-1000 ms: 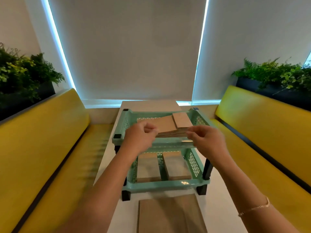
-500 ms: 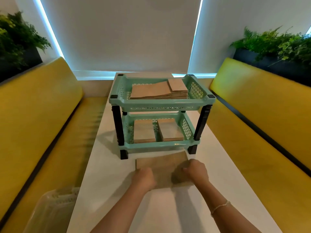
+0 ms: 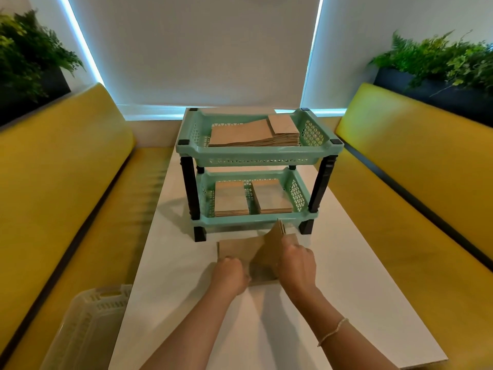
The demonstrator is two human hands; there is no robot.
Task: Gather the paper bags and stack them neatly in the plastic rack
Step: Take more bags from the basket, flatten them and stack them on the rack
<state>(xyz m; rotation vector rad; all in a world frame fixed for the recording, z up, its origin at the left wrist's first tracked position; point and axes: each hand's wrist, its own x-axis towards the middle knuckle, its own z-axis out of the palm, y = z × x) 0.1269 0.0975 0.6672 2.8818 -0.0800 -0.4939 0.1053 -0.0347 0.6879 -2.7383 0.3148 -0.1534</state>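
Head view: on the white table, just in front of the mint plastic rack, lies a pile of paper bags. Right hand grips several bags and tilts them upward; left hand, fingers curled, holds the pile's near-left edge. Both rack shelves carry stacked bags.

- We see two bare forearms, with no sleeves reaching into view.
- Our left hand carries no ring, watch or band.
- Our right hand is likewise unadorned, but its wrist wears a thin, pale beaded bracelet.
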